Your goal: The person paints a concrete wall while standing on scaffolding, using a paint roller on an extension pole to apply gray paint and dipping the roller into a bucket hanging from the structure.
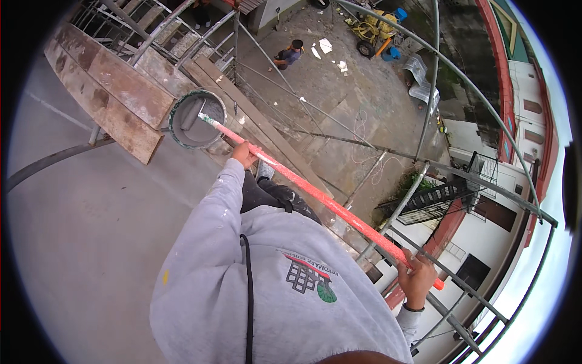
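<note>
A long red pole (327,199) runs slantwise across the view, with a paint roller (193,114) at its far left end. The roller's cover is coated grey and rests inside a round bucket (220,103) with grey paint (197,132) in it. Closer to the roller, my left hand (245,155) is wrapped round the pole. My right hand (417,280) grips the pole near its other end, a short red stub showing past the fist. Both arms are in grey, paint-spotted sleeves.
Wooden planks (109,79) form the scaffold deck beside a smooth grey wall (91,224). Metal scaffold tubes (436,79) cross on the right. Far below, another person (290,56) is on the ground, with a yellow machine (379,27) and metal sheets (421,79) nearby.
</note>
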`<state>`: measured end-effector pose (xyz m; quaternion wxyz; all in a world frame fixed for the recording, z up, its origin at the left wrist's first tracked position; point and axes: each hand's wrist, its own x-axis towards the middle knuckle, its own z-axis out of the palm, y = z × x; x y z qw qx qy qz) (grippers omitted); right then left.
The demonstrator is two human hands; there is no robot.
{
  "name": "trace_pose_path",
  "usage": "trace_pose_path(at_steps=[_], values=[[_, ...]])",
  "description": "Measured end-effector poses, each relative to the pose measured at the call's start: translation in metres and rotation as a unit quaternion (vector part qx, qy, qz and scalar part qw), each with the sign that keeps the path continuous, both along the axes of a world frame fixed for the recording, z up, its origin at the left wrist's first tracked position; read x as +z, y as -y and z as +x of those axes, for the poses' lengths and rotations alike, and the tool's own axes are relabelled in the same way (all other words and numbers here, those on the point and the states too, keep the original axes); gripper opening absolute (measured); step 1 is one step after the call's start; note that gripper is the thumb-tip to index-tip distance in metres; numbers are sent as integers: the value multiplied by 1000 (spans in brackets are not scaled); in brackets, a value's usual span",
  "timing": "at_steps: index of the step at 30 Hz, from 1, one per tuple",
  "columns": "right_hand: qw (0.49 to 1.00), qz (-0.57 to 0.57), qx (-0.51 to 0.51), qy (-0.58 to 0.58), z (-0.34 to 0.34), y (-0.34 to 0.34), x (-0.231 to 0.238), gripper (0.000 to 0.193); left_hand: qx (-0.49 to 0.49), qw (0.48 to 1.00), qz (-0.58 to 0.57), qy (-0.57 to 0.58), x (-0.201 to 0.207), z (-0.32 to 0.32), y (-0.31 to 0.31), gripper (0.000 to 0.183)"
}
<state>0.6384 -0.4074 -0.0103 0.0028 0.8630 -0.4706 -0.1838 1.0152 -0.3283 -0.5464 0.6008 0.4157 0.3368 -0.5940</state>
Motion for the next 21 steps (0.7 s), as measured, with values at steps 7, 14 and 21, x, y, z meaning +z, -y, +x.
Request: trace_pose_path(at_steps=[7,14,21], values=[[996,-28,-82,-22,-8,2,9,36,-9,999,-42,-2,4,-4,1,26],[995,-29,-72,-68,-26,14,-4,39,-77,992,-76,-63,21,-16,-1,21],[997,52,50,-6,86,11,-231,44,-214,937,-273,47,97,-116,16,15]])
